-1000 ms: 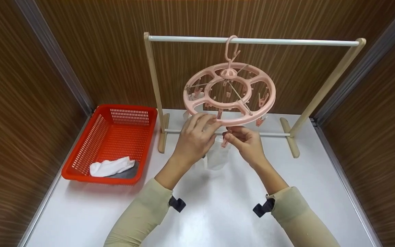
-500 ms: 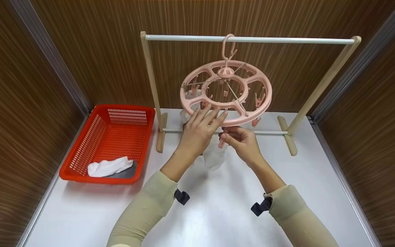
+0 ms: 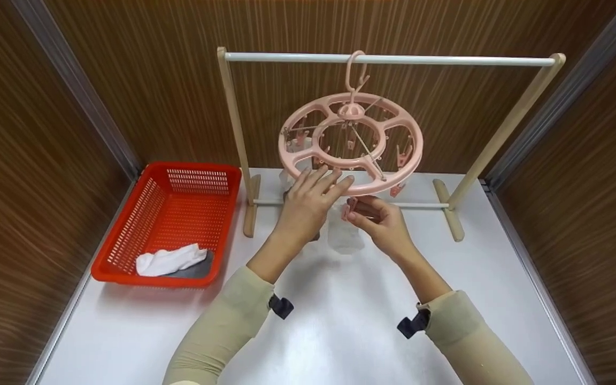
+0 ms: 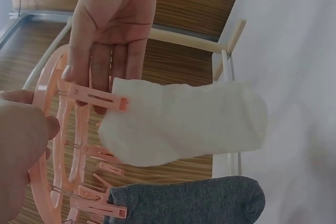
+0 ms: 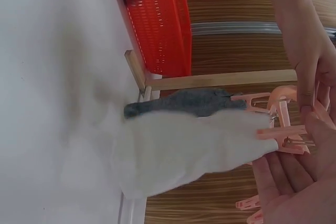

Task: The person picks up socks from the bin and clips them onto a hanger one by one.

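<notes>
A round pink clip hanger [image 3: 351,141] hangs by its hook from the rack's rail. My left hand [image 3: 308,200] grips the front of its rim, fingers over the top and thumb around it. Under the rim, my right hand [image 3: 385,222] is at a pink clothespin [image 4: 97,98], its thumb and extended fingers close around the handle end. That clothespin bites the edge of a white sock [image 4: 184,121], which hangs freely. Beside it a dark grey sock [image 4: 186,200] hangs from another clothespin [image 4: 98,206]. Another pale piece [image 3: 300,152] hangs at the hanger's left side.
At left, a red basket [image 3: 104,262] contains a white sock [image 3: 171,260] and a flat grey piece [image 3: 194,267]. The rack has a white rail [image 3: 447,60] and wooden legs [image 3: 503,131]. Wood-grain panels [image 3: 169,32] stand behind and at both sides of the white table [image 3: 329,342].
My left hand has spread its fingers further over the rim. The clothespin at my right hand has tilted upward, the right fingers have loosened around it, and the white sock has turned and swung slightly.
</notes>
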Available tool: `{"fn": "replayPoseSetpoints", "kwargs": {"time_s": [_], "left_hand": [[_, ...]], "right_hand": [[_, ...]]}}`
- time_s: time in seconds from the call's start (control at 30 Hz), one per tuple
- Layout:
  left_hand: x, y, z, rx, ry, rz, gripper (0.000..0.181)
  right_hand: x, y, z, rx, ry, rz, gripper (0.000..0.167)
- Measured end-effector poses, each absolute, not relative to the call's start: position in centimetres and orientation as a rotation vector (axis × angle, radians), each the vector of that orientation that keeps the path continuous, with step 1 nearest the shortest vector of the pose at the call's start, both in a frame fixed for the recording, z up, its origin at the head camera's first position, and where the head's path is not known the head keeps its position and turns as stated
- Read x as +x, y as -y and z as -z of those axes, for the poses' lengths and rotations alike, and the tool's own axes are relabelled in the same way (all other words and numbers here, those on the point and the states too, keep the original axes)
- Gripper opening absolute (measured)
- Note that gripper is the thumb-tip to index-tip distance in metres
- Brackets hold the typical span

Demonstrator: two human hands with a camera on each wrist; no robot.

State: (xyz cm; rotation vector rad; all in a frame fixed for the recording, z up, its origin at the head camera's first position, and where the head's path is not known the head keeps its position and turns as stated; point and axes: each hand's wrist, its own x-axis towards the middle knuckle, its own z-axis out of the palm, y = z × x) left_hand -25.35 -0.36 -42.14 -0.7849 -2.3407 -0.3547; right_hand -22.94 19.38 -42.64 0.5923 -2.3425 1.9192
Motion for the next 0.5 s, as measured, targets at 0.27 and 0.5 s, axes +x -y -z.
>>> {"fn": "replayPoseSetpoints", "kwargs": {"time_s": [0.27,0.5], "left_hand": [[-25.2,0.8,41.9,-0.788,2.350,0.352,0.055],[-25.4,1.2,41.7,-0.806,2.344,0.366,0.053]], "right_hand": [[-22.6,-21.5,42.7,0.556,2.289,-1.640,0.026],[-24.7,-25.4,43.3,0.506,2.066,-1.069,0.007]]}}
